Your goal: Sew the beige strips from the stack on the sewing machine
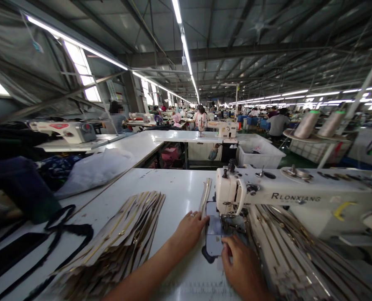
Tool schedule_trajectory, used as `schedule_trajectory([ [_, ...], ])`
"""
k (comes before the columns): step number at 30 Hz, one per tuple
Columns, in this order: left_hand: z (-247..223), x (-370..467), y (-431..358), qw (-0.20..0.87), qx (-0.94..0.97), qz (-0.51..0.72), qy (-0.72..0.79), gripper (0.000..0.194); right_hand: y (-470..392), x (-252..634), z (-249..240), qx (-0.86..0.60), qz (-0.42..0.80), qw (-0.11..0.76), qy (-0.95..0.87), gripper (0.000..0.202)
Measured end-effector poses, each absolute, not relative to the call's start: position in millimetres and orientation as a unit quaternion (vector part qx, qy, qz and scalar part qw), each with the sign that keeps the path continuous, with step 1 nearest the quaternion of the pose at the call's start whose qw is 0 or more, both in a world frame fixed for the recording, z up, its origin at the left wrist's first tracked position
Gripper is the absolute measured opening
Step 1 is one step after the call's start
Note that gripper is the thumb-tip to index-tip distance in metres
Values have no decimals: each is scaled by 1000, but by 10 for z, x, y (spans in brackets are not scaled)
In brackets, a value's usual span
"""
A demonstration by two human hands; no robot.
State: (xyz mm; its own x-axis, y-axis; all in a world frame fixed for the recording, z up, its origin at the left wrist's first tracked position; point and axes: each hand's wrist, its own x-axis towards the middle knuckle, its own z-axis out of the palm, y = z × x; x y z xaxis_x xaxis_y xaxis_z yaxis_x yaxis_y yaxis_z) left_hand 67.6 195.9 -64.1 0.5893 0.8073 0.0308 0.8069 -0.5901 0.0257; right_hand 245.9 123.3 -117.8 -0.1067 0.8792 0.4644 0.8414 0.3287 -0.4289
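Far left: black strap [84,232] on the white table [173,184], trailing out of view. Behind: rear sewing machine [60,132] with red badge, lettering too small to read. Next: whitish plastic bag [94,169], contents indistinct. To its right: left bundle of zipper strips [123,228], fanned out, near end blurred. At centre: left hand [188,230], palm down over the lower part of a single zipper strip [206,190], just left of the smooth plate [213,246]; fingers slightly bent, strip partly hidden beneath; pinching or merely pressing, cannot tell. Along the near table edge: ruler scale [198,287], figures illegible. Farther back: middle sewing machine [228,129], orange lettering blurred. Right hand [242,263]: beside the plate, thumb and forefinger curled close together; gripping or not, cannot tell. Above: front sewing machine [261,190], marked "RLONXIANG", smaller line beneath unreadable; needle area unclear, right end cut off. Below its arm: right bundle of zipper strips [286,251], partly covered. Behind, at right: two thread cones [307,125], green-topped.
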Motion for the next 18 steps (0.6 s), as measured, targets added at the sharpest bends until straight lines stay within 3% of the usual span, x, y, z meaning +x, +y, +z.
schedule_trajectory([
  [5,-448,693,1497,-7,916,-84,391,20,1233,2469,-1185,-589,32,325,-739,27],
  [13,-351,389,1478,-57,962,-30,266,17,1216,2466,-1146,-600,43,319,-732,27],
  [18,206,411,1320,125,959,100,235,4,1213,2463,-1128,-598,52,320,-733,28],
])
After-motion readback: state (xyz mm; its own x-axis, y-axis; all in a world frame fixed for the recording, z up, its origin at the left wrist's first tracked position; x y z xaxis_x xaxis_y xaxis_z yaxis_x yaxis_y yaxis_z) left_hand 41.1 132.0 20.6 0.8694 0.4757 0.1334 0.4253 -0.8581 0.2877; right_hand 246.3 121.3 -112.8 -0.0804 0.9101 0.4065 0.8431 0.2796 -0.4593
